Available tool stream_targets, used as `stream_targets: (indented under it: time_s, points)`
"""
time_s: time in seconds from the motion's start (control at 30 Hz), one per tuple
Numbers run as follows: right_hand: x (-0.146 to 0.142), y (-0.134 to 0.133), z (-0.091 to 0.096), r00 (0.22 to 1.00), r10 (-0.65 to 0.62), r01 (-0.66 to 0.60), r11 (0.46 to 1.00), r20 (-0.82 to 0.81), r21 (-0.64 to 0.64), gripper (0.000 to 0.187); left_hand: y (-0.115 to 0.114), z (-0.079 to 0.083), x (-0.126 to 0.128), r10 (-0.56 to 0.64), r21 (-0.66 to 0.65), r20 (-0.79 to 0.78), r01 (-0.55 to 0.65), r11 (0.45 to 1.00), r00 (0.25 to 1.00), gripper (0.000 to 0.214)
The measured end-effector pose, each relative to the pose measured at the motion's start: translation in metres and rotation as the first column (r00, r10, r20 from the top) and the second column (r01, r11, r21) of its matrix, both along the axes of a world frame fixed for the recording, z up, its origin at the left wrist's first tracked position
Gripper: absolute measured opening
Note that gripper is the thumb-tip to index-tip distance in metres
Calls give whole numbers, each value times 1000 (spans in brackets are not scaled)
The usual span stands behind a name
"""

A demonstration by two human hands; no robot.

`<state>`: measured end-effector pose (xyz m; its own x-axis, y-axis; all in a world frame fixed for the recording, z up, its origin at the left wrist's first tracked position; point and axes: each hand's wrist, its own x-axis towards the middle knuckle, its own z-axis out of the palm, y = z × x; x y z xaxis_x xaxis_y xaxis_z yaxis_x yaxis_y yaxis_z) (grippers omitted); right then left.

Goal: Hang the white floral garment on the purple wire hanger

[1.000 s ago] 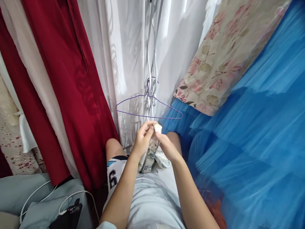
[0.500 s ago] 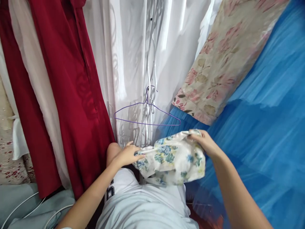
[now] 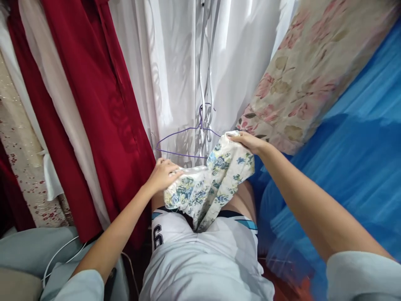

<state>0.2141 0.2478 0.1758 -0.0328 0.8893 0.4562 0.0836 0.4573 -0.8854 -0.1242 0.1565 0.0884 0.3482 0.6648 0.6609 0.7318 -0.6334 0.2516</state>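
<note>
Between my two hands a white garment (image 3: 219, 177) with blue and green flowers is stretched out, its middle sagging over my lap. My left hand (image 3: 164, 175) is closed on its left end. At the upper right corner, my right hand (image 3: 249, 141) pinches the cloth, higher than my left. Just behind the garment hangs a purple wire hanger (image 3: 175, 133), its right part covered by the cloth. The hanger's hook is at the white metal rack (image 3: 203, 75).
Dark red clothes (image 3: 90, 104) hang on the left, in front of white curtains (image 3: 175, 62). To the right hang a pink-flowered cloth (image 3: 294, 88) and a blue tulle dress (image 3: 351, 167). A white cable (image 3: 59, 251) lies over a grey cushioned surface (image 3: 31, 242) at lower left.
My right hand has risen and moved slightly left with its end of the garment. My left hand has lifted too. The cloth is now spread wider, hanging in a V and overlapping the hanger.
</note>
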Motion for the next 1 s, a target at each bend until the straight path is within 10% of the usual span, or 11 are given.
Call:
stream_targets:
  time_s: [0.2, 0.5, 0.6, 0.7, 0.87, 1.0]
  points:
    - [5, 3, 19, 965, 217, -195, 969, 150, -148, 37, 64, -12, -65, 299, -115, 28, -294, 949, 954, 19]
    - [24, 3, 35, 903, 404, -331, 872, 149, -359, 37, 119, 75, -46, 189, -24, 265, -189, 982, 946, 18]
    - [26, 5, 31, 912, 349, -266, 904, 216, -336, 42, 124, 94, -27, 33, -70, 329, -11, 997, 944, 29]
    - [34, 3, 8, 950, 166, -157, 986, 264, -55, 56, 116, 97, -13, -84, -47, 324, 104, 993, 942, 41]
    - [49, -13, -44, 1000, 5, -5, 998, 6, 66, 41, 96, 87, 3, 11, 162, 260, -55, 985, 966, 22]
    - [47, -17, -26, 988, -35, 47, 996, -152, 81, 35, 95, 95, 17, 66, 160, 205, -100, 982, 977, 14]
